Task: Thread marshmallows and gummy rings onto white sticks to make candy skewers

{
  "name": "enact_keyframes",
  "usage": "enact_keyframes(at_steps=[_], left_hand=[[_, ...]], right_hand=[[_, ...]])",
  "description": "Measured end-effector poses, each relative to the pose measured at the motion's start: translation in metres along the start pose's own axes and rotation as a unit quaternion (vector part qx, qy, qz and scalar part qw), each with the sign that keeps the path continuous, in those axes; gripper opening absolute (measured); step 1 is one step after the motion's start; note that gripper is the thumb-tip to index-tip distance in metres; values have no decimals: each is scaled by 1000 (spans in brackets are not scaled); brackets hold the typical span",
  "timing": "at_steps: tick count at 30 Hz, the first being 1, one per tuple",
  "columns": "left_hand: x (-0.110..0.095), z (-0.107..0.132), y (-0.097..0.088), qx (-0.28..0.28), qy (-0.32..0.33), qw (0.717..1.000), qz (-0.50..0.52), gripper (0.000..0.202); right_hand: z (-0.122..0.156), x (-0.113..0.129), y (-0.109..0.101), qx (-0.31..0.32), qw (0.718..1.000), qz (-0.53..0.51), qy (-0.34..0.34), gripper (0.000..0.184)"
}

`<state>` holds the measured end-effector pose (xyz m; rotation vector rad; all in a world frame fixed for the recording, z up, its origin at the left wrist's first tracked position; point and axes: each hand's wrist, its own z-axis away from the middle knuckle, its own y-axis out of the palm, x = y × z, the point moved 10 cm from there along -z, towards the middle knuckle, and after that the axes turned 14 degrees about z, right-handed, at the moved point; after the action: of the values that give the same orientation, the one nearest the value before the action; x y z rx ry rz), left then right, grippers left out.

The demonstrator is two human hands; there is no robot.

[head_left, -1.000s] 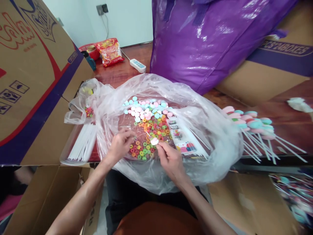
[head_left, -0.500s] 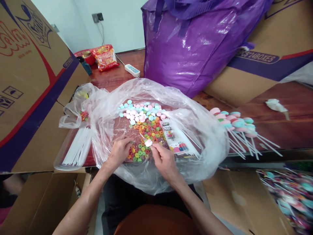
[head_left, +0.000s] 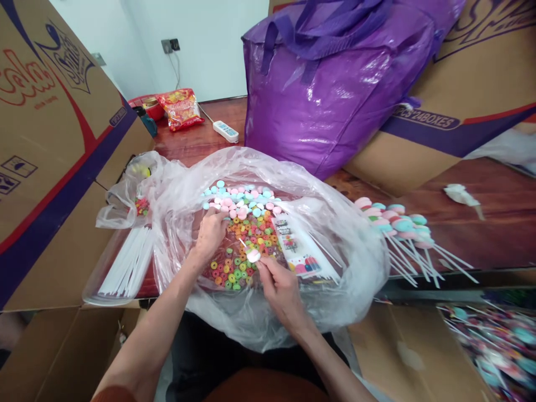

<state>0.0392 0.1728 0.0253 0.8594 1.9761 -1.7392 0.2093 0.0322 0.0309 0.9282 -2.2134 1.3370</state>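
My right hand (head_left: 280,282) pinches a small candy lollipop (head_left: 253,255), a pink-and-white disc with a thin white stick pointing up and left. At the near edge of a pile of pastel candy discs (head_left: 240,196), my left hand (head_left: 211,231) has its fingers drawn together; whatever lies between the fingertips is hidden. Under and between both hands spread many coloured candy rings (head_left: 240,268). A clear plastic bag (head_left: 352,251) lies open around these sweets. Just right of the rings is a printed packet (head_left: 298,245) with white sticks in or beneath it.
White sticks (head_left: 128,262) lie in a clear tray at left. Finished-looking lollipops (head_left: 397,223) rest at right. Cardboard boxes (head_left: 54,167) and a purple bag (head_left: 318,100) flank the workspace. A low box of wrapped lollipops (head_left: 498,346) is lower right. A power strip (head_left: 226,132) lies behind.
My left hand has moved up and away from the rings to the pastel discs. The right hand still holds the lollipop in nearly the same place. The whole view has tilted slightly.
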Motion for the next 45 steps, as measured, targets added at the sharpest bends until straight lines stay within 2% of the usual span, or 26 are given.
enact_keyframes(at_steps=[3, 6, 9, 12, 16, 20, 23, 25, 26, 27, 29, 31, 32, 34, 39, 45], left_hand=[[4, 0, 5, 28, 20, 999, -26, 21], [9, 3, 3, 28, 27, 999, -10, 19], [8, 9, -6, -25, 43, 999, -6, 22], [-6, 14, -10, -63, 98, 991, -64, 26], [-19, 10, 5, 4, 170, 977, -131, 28], [-21, -2, 12, 58, 194, 973, -113, 28], [-20, -6, -5, 14, 151, 988, -8, 20], [-13, -1, -21, -29, 82, 991, 104, 16], [-7, 4, -25, -30, 37, 985, 168, 19], [-1, 10, -23, -10, -12, 973, 231, 23], [6, 28, -9, 71, -106, 933, 338, 31], [9, 46, 4, 140, -172, 893, 391, 34], [11, 53, 6, 153, -192, 883, 399, 34], [18, 59, 6, 146, -212, 883, 392, 34], [36, 60, -2, 87, -224, 896, 374, 35], [35, 60, -12, 32, -194, 898, 393, 35]], right_hand=[[0, 1, -2, -10, 1000, 4, -5, 16], [0, 0, -2, -14, 1000, 6, -4, 16], [0, 0, -2, -15, 1000, 7, -5, 16], [0, 0, -2, -16, 1000, 7, -5, 15], [0, 0, -1, -5, 1000, 9, 1, 17], [0, 0, -1, -3, 1000, 6, 4, 16], [0, 0, -2, -3, 1000, 7, 6, 16], [0, 0, -2, -5, 1000, 6, 2, 16], [0, 0, -1, -3, 1000, 4, 1, 16], [0, -1, -1, 0, 1000, 3, 2, 16], [0, -1, 1, 8, 1000, 1, 5, 17], [1, -1, 2, 10, 1000, 1, 5, 18], [1, -1, 2, 8, 1000, 1, 4, 18], [1, -1, 1, 5, 1000, 2, 3, 18], [0, -1, 1, 7, 1000, 3, 3, 20], [0, -1, 1, 15, 1000, -2, 8, 21]])
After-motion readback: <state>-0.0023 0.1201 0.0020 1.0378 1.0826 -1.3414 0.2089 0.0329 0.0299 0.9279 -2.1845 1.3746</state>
